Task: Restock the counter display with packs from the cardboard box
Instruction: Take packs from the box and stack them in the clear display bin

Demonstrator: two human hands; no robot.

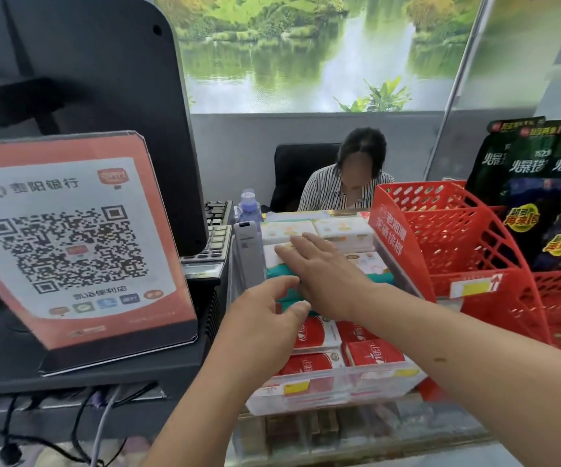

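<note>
A clear tiered counter display [336,396] holds tissue packs. Red-and-white packs [316,335] fill its front tier, teal packs [289,271] the middle, and white patterned packs [343,227] the back. My right hand [319,267] reaches over the middle tier with fingers stretched flat, fingertips touching a white pack [280,251]. My left hand [265,311] hovers over the teal packs with fingers loosely spread and thumb apart, holding nothing I can see. The cardboard box is out of view.
A QR-code payment sign [73,237] and a black monitor [110,96] stand to the left. A grey handset [247,254] leans beside the display. Red mesh racks [457,251] with dark snack bags [541,183] stand on the right. A seated person [346,183] is behind the counter.
</note>
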